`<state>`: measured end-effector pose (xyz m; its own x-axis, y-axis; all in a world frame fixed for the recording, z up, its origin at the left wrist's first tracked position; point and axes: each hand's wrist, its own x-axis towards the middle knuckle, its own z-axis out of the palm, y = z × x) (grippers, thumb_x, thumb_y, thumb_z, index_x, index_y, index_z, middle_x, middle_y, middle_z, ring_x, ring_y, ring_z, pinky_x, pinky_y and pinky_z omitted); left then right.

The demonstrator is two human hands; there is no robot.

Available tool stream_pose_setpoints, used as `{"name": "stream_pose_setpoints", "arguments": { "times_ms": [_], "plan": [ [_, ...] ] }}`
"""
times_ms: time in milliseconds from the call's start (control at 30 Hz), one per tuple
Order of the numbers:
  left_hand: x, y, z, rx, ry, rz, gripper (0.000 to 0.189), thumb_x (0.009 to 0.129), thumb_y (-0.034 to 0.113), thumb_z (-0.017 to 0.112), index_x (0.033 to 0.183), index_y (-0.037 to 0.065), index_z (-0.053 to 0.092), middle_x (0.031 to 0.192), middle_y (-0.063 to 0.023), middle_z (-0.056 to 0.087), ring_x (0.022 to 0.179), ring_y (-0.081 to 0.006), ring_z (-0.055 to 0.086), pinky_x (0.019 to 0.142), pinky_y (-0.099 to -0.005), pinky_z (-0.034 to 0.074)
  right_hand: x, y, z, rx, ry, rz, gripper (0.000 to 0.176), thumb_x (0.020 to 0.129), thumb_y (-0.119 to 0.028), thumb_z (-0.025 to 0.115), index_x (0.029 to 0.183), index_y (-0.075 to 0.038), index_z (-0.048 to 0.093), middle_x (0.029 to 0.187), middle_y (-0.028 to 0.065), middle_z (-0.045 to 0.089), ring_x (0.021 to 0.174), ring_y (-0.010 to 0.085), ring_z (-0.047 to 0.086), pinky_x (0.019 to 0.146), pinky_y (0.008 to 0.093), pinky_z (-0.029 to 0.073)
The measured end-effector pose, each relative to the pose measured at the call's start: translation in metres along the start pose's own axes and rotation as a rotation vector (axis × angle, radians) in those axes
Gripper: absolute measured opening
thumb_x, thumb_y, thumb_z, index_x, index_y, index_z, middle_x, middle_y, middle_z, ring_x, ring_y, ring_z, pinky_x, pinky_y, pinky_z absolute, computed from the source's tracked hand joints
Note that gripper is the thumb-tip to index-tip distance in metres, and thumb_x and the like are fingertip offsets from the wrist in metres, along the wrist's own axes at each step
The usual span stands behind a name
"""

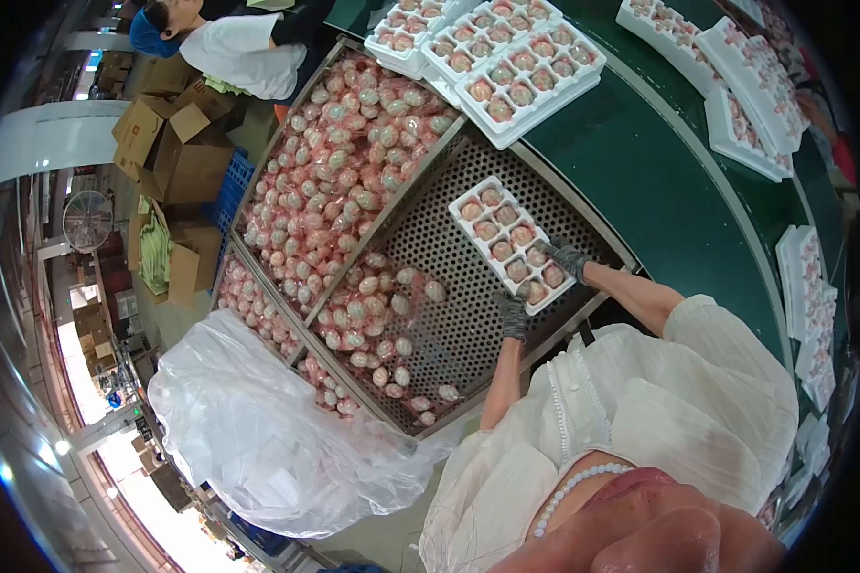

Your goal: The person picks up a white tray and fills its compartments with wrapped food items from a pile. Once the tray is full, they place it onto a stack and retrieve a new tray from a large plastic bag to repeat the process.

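Tray [511, 244], white, every visible pocket filled with a wrapped pink piece, lying on the perforated table [463, 329] beside heaps of loose pieces [339, 162].

Head view: right hand [566, 260], gloved, clasping the tray's near end. Left hand [513, 315], gloved, at the tray's near corner, grip or mere touch impossible to tell.

Step judged in hand: taking up a filled tray. Next move calling for a firm hold on both sides and a level lift, against spilling. Green belt [640, 181] with more filled trays [530, 72] close by.
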<state>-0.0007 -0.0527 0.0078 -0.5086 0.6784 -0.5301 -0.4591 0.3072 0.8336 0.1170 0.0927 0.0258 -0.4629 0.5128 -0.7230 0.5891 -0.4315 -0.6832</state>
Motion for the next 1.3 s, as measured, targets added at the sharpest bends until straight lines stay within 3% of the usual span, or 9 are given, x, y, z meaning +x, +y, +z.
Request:
{"name": "stream_pose_setpoints", "arguments": {
  "times_ms": [267,533,733,800,833,933,1133,1167,1300],
  "plan": [
    [-0.03,0.031,-0.016,-0.105,0.032,0.058,0.034,0.068,0.008,0.06,0.099,-0.002,0.046,0.093,-0.0092,0.052,0.081,-0.0157,0.052,0.066,-0.0269,0.045,-0.014,0.0,0.018,0.187,-0.135,-0.141,0.067,0.069,-0.04,0.058,0.118,-0.002,0.034,0.114,0.0141,0.042,0.101,0.0211,0.042,0.084,0.0294,0.033],
    [-0.032,0.145,0.038,-0.151,-0.141,0.377,0.057,0.065,0.021,0.061,0.111,0.002,0.033,0.104,-0.0095,0.043,0.095,-0.0187,0.045,0.081,-0.0297,0.039,-0.058,-0.118,-0.031,0.0,0.291,-0.698,0.051,0.073,-0.024,0.054,0.114,-0.001,0.036,0.11,0.0139,0.044,0.1,0.023,0.042,0.087,0.03,0.032],
    [0.117,0.24,0.139,-0.065,-0.143,0.648,0.041,0.071,0.021,0.056,0.104,0.001,0.042,0.094,-0.0073,0.05,0.079,-0.0148,0.048,0.071,-0.0277,0.041,0.177,-0.175,-0.239,0.579,0.236,-0.781,0.023,0.076,-0.016,0.053,0.095,-0.003,0.049,0.089,0.0099,0.049,0.078,0.0176,0.047,0.07,0.0271,0.042],
    [0.183,0.246,0.167,0.313,-0.075,0.725,0.037,0.07,0.022,0.056,0.097,-0.002,0.046,0.085,-0.0127,0.052,0.081,-0.0195,0.049,0.073,-0.031,0.04,0.211,-0.235,-0.297,-0.388,0.599,-1.393,0.035,0.075,-0.015,0.052,0.107,-0.003,0.043,0.099,0.0095,0.046,0.088,0.02,0.048,0.074,0.0306,0.046],
    [0.173,0.263,0.169,0.649,-0.045,0.651,0.038,0.07,0.025,0.055,0.094,-0.002,0.046,0.084,-0.0154,0.053,0.082,-0.0221,0.052,0.073,-0.0319,0.04,0.142,-0.276,-0.253,0.347,0.084,-0.928,0.046,0.072,-0.02,0.055,0.112,-0.004,0.04,0.104,0.009,0.047,0.096,0.0213,0.046,0.075,0.0317,0.044],
    [0.177,0.224,0.171,0.401,0.079,0.672,0.038,0.072,0.029,0.051,0.093,-0.002,0.047,0.087,-0.0159,0.053,0.083,-0.0259,0.052,0.073,-0.0343,0.04,0.215,-0.269,-0.322,0.556,-0.214,-0.329,0.053,0.075,-0.027,0.048,0.12,-0.006,0.03,0.114,0.0116,0.041,0.101,0.0257,0.043,0.079,0.0385,0.041],
    [0.06,0.172,0.035,0.472,0.025,0.104,0.029,0.076,0.031,0.046,0.085,0.003,0.047,0.081,-0.0101,0.048,0.077,-0.0196,0.045,0.071,-0.033,0.036,0.154,-0.295,-0.257,0.392,0.102,-0.542,0.053,0.074,-0.026,0.048,0.119,-0.005,0.032,0.113,0.0129,0.042,0.1,0.026,0.045,0.081,0.0363,0.04],
    [0.047,0.127,0.006,0.384,0.226,0.342,0.026,0.075,0.03,0.046,0.079,0.004,0.047,0.075,-0.0079,0.046,0.071,-0.0177,0.043,0.067,-0.0324,0.036,0.146,-0.3,-0.248,0.379,0.129,-0.557,0.053,0.073,-0.026,0.049,0.119,-0.004,0.032,0.112,0.0131,0.042,0.099,0.026,0.045,0.081,0.0359,0.04],
    [-0.072,0.099,-0.117,0.827,0.66,-0.1,0.03,0.079,0.025,0.037,0.097,0.006,0.05,0.103,-0.0091,0.049,0.093,-0.026,0.047,0.082,-0.0361,0.036,0.119,-0.307,-0.224,0.344,0.222,-0.568,0.052,0.073,-0.025,0.049,0.118,-0.003,0.033,0.111,0.014,0.043,0.098,0.0262,0.046,0.082,0.0344,0.039]
  ]
}}
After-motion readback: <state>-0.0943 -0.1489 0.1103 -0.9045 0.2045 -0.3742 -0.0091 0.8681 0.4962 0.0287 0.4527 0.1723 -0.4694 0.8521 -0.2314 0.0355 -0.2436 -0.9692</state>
